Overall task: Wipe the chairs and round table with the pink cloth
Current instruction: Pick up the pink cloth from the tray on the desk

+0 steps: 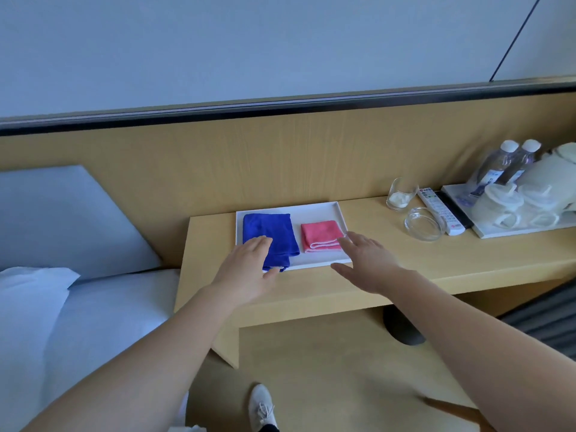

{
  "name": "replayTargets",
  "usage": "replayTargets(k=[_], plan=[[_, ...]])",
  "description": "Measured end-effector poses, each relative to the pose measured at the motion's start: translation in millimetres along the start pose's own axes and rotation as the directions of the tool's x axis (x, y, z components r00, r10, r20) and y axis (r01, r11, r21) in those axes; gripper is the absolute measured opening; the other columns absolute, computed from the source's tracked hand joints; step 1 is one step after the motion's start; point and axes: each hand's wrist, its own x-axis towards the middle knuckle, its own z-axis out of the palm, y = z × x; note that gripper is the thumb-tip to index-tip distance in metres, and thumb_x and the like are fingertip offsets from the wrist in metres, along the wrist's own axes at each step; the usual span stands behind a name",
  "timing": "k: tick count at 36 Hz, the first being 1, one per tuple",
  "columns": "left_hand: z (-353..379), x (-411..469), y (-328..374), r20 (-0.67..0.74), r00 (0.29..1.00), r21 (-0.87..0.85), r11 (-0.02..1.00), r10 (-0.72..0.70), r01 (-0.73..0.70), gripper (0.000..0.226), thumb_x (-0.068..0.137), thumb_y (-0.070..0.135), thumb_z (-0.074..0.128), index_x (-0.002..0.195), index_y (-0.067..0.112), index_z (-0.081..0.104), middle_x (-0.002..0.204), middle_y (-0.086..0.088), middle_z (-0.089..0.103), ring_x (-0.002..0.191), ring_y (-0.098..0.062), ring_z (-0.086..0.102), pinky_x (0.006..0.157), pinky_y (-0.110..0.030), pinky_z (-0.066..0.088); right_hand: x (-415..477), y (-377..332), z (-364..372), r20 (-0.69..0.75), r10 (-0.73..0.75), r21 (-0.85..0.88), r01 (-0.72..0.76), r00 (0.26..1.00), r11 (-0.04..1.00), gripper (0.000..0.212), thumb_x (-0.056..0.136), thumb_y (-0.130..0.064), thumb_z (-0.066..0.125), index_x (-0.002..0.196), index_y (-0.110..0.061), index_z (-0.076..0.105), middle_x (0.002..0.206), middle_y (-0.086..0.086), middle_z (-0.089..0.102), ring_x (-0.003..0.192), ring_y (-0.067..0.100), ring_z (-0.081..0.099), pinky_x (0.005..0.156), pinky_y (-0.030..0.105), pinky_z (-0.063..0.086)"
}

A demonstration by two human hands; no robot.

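— Hands, quick?
— Left hand (249,269) is flat with straight fingers and holds nothing. It lies over the near edge of the blue cloth (269,232); can't tell if it touches. Right hand (371,260) is flat too, fingers spread and empty, with fingertips at the near right corner of the pink cloth (321,236), over the tray rim.
— Pink cloth where?
— Folded flat on the right half of the white tray (311,210). Blue cloth is on the left half, with a strip of bare tray between them.
— Tray?
— Left end of the wooden desk (436,263), up against the wood wall panel.
— Rest of the desk?
— Going right: glass tumbler (402,193) with something white inside, clear ashtray (424,224) nearer the front, white remote (439,212) just beside both. Then a second tray (514,232) with two capped bottles (498,163), two white cups (505,204) and a white kettle (551,176), partly cut off.
— Off the desk?
— Bed (93,307) with white sheets sits left of the desk, with a grey headboard pad (62,219) behind it. One white shoe (261,406) is on the floor at the bottom edge.
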Motion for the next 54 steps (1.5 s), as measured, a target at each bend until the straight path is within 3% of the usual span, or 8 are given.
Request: replayTargets(k=[14,28,34,40,42,45,50,54], plan=[[24.3,117.0,-49.8,0.168,0.982,0.001,0.996,0.086,-0.087,0.063,0.096,0.040,0.043,0.150,0.015,0.021,0.157,0.001,0.022,0.143,-0.017,0.017,0.113,-0.030,0.017,101.3,-6.7,28.9,0.145,0.089,0.028,-0.094,0.985,0.995,0.064,0.098,-0.054,0.038,0.150,-0.020,0.024,0.162,0.009,0.015,0.147,0.022,0.019,0.117,0.037,0.020],[51.0,148.9,-48.0,0.193,0.979,0.027,0.998,-0.063,0.059,0.063,0.097,0.040,0.041,0.151,0.015,0.018,0.158,0.001,0.018,0.145,-0.015,0.012,0.115,-0.028,0.006,175.9,18.8,64.3,0.325,-0.132,-0.071,0.163,0.937,0.984,0.073,0.100,-0.052,0.034,0.156,-0.024,-0.003,0.162,0.012,-0.012,0.150,0.033,-0.004,0.120,0.046,-0.004],[57.1,152.3,-38.6,0.176,0.978,0.014,0.994,-0.108,0.107,0.063,0.097,0.040,0.041,0.151,0.015,0.018,0.158,0.002,0.018,0.145,-0.014,0.012,0.115,-0.027,0.006,185.6,27.0,75.2,0.335,-0.198,-0.109,0.247,0.921,0.963,0.064,0.102,-0.047,0.033,0.156,-0.025,0.008,0.163,0.013,0.002,0.149,0.034,0.003,0.121,0.049,0.001],[59.5,155.3,-28.9,0.184,0.976,0.000,0.993,-0.119,0.121,0.061,0.098,0.039,0.040,0.150,0.015,0.019,0.158,0.002,0.016,0.144,-0.013,0.011,0.115,-0.026,0.005,192.5,33.9,73.4,0.285,-0.251,-0.079,0.284,0.925,0.956,0.055,0.096,-0.013,0.044,0.150,-0.022,0.034,0.160,0.010,0.022,0.146,0.029,0.021,0.119,0.042,0.018],[59.0,156.4,-25.7,0.187,0.975,-0.005,0.993,-0.116,0.119,0.061,0.098,0.037,0.041,0.150,0.015,0.019,0.158,0.002,0.016,0.144,-0.014,0.011,0.115,-0.027,0.006,191.9,35.8,69.2,0.214,-0.262,0.001,0.268,0.941,0.963,0.050,0.095,-0.008,0.044,0.144,-0.020,0.044,0.151,0.007,0.040,0.139,0.025,0.037,0.113,0.036,0.031],[56.8,158.2,-19.8,0.181,0.978,-0.012,0.995,-0.100,0.104,0.060,0.098,0.037,0.041,0.150,0.016,0.020,0.157,0.003,0.018,0.144,-0.014,0.013,0.115,-0.027,0.009,189.4,39.1,56.4,0.118,-0.216,0.153,0.197,0.969,0.968,0.047,0.094,-0.004,0.045,0.135,-0.025,0.053,0.125,0.002,0.062,0.112,0.025,0.059,0.087,0.033,0.048],[48.4,167.1,-6.6,0.141,0.989,-0.031,0.998,-0.043,0.048,0.060,0.097,0.037,0.044,0.149,0.016,0.024,0.156,0.002,0.023,0.143,-0.015,0.019,0.114,-0.027,0.014,186.8,46.3,25.6,-0.001,-0.216,0.168,0.213,0.976,0.962,0.036,0.090,0.000,0.041,0.114,-0.016,0.061,0.101,0.006,0.065,0.091,0.028,0.061,0.069,0.034,0.044],[37.5,178.6,8.0,0.109,0.994,-0.064,0.998,0.011,-0.004,0.061,0.096,0.040,0.046,0.149,0.018,0.024,0.155,0.003,0.026,0.141,-0.014,0.022,0.112,-0.027,0.020,177.2,53.3,-3.7,-0.041,-0.220,0.194,0.224,0.975,0.955,0.031,0.087,0.001,0.042,0.104,-0.013,0.063,0.097,0.007,0.066,0.089,0.030,0.060,0.072,0.039,0.048]])
